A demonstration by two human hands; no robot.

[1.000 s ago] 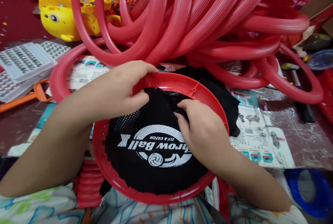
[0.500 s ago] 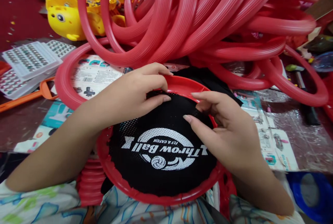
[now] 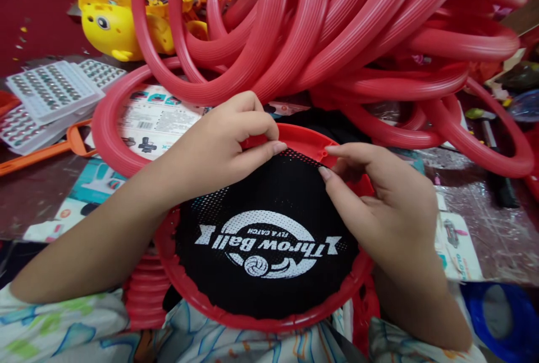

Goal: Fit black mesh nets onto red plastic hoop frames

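Left hand (image 3: 219, 144): closing on the far edge of the black mesh (image 3: 269, 205), thumb pressing it against the red hoop (image 3: 261, 321), fingers curling over the rim.
Right hand (image 3: 379, 200): half open, fingertips (image 3: 326, 173) pinching the mesh edge just beside the left thumb.
Black mesh: lying stretched inside the hoop, between and below both hands, printed logo facing up.
Pile of red rings (image 3: 337, 37): towering just beyond the hands.
Yellow toy (image 3: 113, 26): sitting far left of the left hand.
Table (image 3: 497, 222): carrying printed cards right of the right hand.

The black mesh (image 3: 269, 222) reads "Throw Ball"; smaller, "FLY & CATCH" (both upside down, white print).
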